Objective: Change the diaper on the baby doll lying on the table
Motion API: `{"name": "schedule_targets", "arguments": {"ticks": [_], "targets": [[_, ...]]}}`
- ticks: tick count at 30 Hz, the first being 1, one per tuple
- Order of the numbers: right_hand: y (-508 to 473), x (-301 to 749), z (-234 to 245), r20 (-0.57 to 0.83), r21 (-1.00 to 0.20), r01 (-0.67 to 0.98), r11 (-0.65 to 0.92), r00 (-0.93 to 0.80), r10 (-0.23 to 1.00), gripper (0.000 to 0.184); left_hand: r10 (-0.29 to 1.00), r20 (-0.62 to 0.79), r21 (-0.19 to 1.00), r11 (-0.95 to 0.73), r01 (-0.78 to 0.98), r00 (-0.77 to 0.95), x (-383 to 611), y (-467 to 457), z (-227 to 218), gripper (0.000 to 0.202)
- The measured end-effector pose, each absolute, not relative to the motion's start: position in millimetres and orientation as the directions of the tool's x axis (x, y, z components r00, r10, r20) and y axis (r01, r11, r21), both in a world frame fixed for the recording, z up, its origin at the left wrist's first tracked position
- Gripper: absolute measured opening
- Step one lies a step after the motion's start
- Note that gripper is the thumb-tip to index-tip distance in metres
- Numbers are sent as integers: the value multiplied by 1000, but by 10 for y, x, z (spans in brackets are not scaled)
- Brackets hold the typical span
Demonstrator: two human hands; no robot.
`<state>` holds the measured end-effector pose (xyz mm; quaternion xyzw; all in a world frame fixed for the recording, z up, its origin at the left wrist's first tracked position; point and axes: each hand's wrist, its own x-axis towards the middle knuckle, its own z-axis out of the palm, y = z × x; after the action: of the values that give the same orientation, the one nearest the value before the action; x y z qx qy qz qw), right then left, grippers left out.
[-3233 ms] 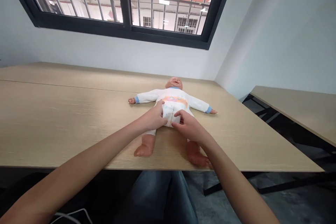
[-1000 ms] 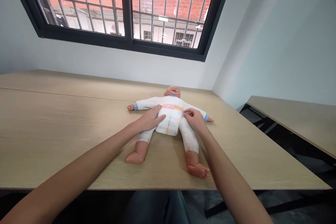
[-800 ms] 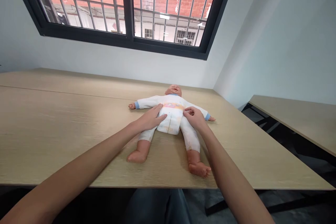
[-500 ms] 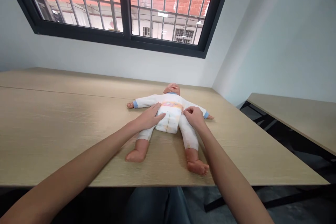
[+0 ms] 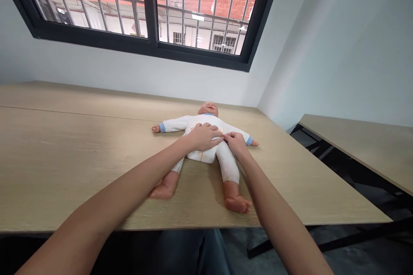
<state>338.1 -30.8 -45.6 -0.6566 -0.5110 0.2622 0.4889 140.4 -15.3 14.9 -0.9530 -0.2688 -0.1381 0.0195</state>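
White-suited baby doll lies on its back, head toward the window.

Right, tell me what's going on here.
A person is working with bare hands on a baby doll lying on its back on a light wood table. The left hand rests on the front of the white diaper at the doll's middle. The right hand is at the diaper's upper edge near the doll's hip, almost meeting the left hand. The doll wears a white bodysuit with blue cuffs, and its feet are bare.
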Motion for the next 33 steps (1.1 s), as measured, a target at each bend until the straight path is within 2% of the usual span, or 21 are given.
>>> {"name": "schedule_targets", "arguments": {"ticks": [5,12,17,24,27,30,33], "targets": [[-314,3382,-418,53,-921,380,-82,331,942,26,554,228,17,-825,565,801,1460,-130,132,41],[-323,3326,-393,2,-929,349,-121,334,943,31,583,205,-18,-801,598,786,1537,-122,116,42],[-326,3367,-426,26,-936,338,-97,342,939,28,577,225,-38,-800,599,785,1543,-150,100,41],[-329,3443,-463,131,-925,379,-6,334,933,18,563,251,-39,-806,590,787,1529,-168,65,41],[-322,3443,-473,139,-916,402,-19,361,922,14,554,255,-49,-811,583,793,1543,-151,57,40],[-325,3440,-484,88,-929,365,-65,389,917,14,563,251,-47,-805,591,787,1559,-150,51,40],[-325,3437,-483,0,-965,241,-105,398,917,14,573,252,-47,-797,602,780,1560,-165,43,39]]}}
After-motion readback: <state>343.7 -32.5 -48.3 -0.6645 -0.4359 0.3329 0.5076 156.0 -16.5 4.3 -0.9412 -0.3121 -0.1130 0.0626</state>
